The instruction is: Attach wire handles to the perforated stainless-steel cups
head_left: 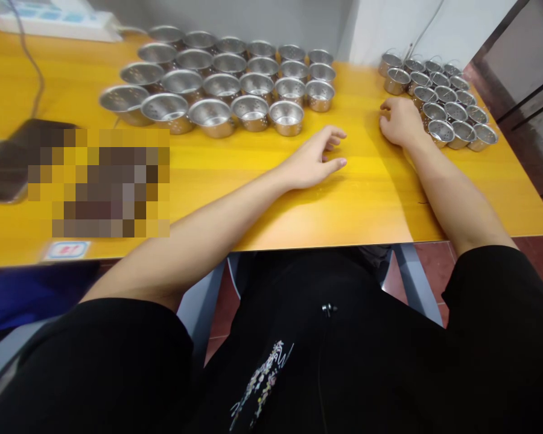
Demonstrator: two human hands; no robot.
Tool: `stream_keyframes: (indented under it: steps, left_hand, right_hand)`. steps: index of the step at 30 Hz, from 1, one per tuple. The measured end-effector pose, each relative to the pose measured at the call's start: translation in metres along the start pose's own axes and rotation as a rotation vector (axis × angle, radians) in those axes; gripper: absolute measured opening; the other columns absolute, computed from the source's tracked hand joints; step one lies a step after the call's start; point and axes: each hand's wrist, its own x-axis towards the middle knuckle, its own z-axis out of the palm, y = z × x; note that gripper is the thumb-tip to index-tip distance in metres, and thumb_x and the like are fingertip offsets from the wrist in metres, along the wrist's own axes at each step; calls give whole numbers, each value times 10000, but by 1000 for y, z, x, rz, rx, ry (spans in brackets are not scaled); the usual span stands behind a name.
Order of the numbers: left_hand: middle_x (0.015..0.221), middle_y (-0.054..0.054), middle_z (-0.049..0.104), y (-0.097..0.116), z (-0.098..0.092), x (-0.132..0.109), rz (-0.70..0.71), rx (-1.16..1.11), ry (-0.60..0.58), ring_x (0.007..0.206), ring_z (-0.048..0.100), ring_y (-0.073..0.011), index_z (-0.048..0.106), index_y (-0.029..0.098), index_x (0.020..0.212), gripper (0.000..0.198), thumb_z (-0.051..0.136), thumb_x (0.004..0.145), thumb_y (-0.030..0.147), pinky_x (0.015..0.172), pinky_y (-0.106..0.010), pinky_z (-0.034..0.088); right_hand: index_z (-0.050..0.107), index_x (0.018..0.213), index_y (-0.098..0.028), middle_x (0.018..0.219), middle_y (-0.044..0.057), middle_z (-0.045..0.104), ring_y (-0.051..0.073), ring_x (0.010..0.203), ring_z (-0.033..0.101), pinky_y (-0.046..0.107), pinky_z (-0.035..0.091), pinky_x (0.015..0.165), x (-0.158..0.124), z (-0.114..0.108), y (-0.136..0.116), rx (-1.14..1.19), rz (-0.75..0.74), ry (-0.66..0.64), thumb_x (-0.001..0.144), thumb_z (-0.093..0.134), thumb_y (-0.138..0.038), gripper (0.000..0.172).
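My left hand (317, 158) hovers over the yellow table with its fingers apart, and nothing is in it. Just beyond it stand rows of small perforated steel strainer cups (287, 118), open side up. My right hand (402, 122) is at the left edge of a second group of perforated steel cups (440, 132), some with thin wire handles. Its fingers are loosely bent, with thumb and forefinger apart and no object visible between them. Whether the back of this hand touches the nearest cups, I cannot tell.
The yellow table (271, 223) has its front edge close to my body. A dark flat device (9, 181) lies at the left, beside a blurred-out patch. A white power strip (58, 24) with a cable sits at the back left. Behind is a wall (235, 18).
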Motion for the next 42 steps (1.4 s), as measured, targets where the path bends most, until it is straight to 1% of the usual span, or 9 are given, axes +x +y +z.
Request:
stream_keyframes:
  steps: [4,8,13,17,21,27,33,37,42]
  left_hand:
    - [1656,-229,779,14,-5,-5,81,191,-107,1619,713,-444,780,197,1546,553,780,1055,451,1456,-690,579]
    - [1687,-239,742,18,-4,-7,120,330,-202,1711,623,-505,821,204,1554,567,775,1062,481,1548,-775,451]
    - [1717,-240,722,18,-3,-7,132,348,-231,1731,602,-514,831,207,1555,555,757,1075,474,1571,-795,412]
    - [1706,-235,729,22,-4,-8,118,358,-232,1713,608,-515,844,215,1557,540,774,1075,447,1556,-787,439]
    - [1865,-232,637,22,-6,-8,87,338,-230,1828,507,-547,876,222,1583,577,806,1060,458,1608,-792,365]
    - [1794,-174,706,16,-9,-6,121,341,-218,1762,582,-488,902,270,1496,488,808,1064,476,1590,-733,422]
    - [1582,-195,860,16,-14,-3,175,310,-195,1593,749,-447,897,217,1352,383,764,1074,445,1500,-667,535]
    - [1519,-187,901,17,-15,-1,185,309,-185,1517,813,-428,909,217,1328,366,753,1064,418,1444,-644,592]
    - [1486,-159,929,19,-17,-1,166,324,-171,1437,861,-386,926,223,1362,379,752,1071,393,1380,-569,653]
  right_hand:
    - [954,1376,-250,1565,208,938,527,1603,820,840,575,1456,-6,-10,-26,27,69,-58,1166,773,-308,283]
    - [949,1244,-303,1364,171,972,525,1445,862,851,601,1421,-1,-19,-46,59,39,-42,1124,793,-400,219]
    - [866,1031,-323,1123,136,942,466,1195,896,697,711,1266,-2,-5,-77,235,-3,-38,1124,793,-550,256]
    - [854,1219,-295,962,100,841,415,1063,853,623,712,1208,-28,6,-116,370,-65,-101,1187,767,-682,398]
    - [801,1532,-341,857,24,718,368,995,796,585,710,1180,-49,3,-139,417,-138,-198,1224,707,-763,531]
    - [769,1619,-347,889,10,685,349,973,759,539,712,1103,-43,12,-135,449,-107,-236,1181,733,-779,616]
    - [739,1704,-334,890,11,694,359,988,756,553,692,1228,-35,31,-126,447,-87,-157,1202,727,-666,602]
    - [704,1722,-323,1004,51,786,374,1060,801,568,704,1249,-30,37,-125,447,-24,-87,1202,723,-578,580]
    - [673,1763,-335,1222,78,855,354,1128,853,520,729,1216,-25,41,-124,455,-11,-104,1196,748,-696,676]
